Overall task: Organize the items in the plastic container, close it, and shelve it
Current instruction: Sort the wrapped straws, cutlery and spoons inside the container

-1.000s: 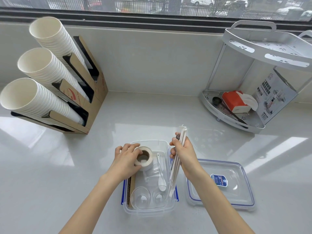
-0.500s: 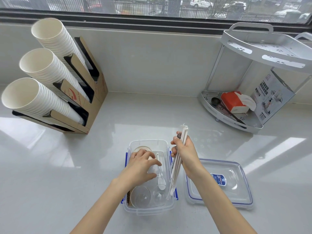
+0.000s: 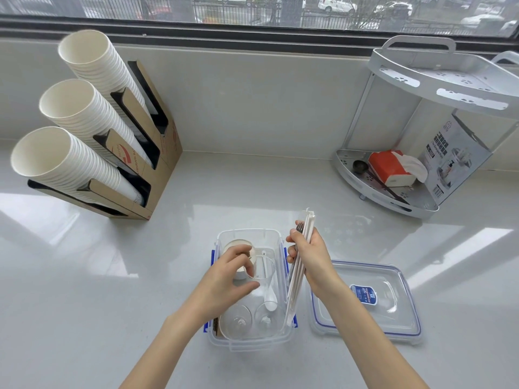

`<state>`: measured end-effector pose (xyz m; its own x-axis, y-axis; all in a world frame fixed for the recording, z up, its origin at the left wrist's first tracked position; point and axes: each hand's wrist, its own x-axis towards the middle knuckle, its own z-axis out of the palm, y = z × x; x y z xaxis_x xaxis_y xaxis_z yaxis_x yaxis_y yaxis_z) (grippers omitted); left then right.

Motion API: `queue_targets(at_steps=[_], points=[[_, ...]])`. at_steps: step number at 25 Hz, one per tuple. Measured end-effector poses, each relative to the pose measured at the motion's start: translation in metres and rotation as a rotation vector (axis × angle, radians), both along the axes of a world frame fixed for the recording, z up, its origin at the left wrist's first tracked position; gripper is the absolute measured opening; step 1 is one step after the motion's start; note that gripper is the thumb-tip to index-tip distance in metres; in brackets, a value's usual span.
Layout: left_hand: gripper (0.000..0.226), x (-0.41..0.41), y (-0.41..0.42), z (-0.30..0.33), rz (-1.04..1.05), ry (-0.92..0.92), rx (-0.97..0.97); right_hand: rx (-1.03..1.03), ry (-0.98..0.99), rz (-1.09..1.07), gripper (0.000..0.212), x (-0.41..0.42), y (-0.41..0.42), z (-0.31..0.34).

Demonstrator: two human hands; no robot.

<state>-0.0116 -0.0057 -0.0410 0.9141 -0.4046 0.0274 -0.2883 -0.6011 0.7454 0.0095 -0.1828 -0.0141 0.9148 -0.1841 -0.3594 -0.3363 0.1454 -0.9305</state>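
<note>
The clear plastic container (image 3: 247,232) with blue latches stands open on the white counter in front of me. A roll of tape (image 3: 234,244) lies in its far left corner. My left hand (image 3: 224,279) reaches into it, fingers pinched on the rim of a clear cup (image 3: 265,272) lying on its side. A white spoon (image 3: 270,300) and two more clear cups (image 3: 237,322) rest at the near end. My right hand (image 3: 309,256) holds a bundle of white wrapped sticks (image 3: 296,284) upright against the container's right wall. The lid (image 3: 393,313) lies flat to the right.
A cardboard dispenser (image 3: 163,164) with three stacks of white paper cups stands at the back left. A white two-tier corner rack (image 3: 387,202) at the back right holds a red tissue pack (image 3: 390,167), a box and a dark scoop. A wall and window run behind.
My left hand set the tape roll down in the container's far left corner, let go, and moved onto the clear cup. My right hand has kept the sticks in place.
</note>
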Motion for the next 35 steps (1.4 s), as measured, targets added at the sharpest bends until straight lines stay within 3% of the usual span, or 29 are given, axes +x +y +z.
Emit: queue_targets(at_steps=[5, 19, 25, 29, 30, 35], points=[[0.012, -0.023, 0.001, -0.004, -0.056, 0.058, -0.035, 0.004, 0.000, 0.001, 0.011, -0.003, -0.003, 0.000], [0.013, -0.048, 0.000, -0.006, -0.139, 0.083, -0.046, 0.017, -0.011, 0.005, 0.013, -0.009, -0.004, 0.003], [0.029, -0.051, -0.002, -0.012, -0.188, 0.153, 0.083, 0.033, -0.016, -0.009, 0.012, -0.010, -0.004, 0.002], [0.081, -0.044, -0.006, -0.013, -0.070, 0.070, 0.168, 0.032, -0.009, -0.009, 0.014, -0.011, -0.003, 0.001], [0.085, -0.041, -0.008, -0.014, -0.055, 0.059, 0.217, 0.030, -0.008, -0.006, 0.013, -0.011, -0.003, 0.001], [0.034, -0.030, -0.026, -0.015, -0.072, 0.002, 0.417, 0.032, -0.008, -0.005, 0.009, -0.010, -0.002, 0.002]])
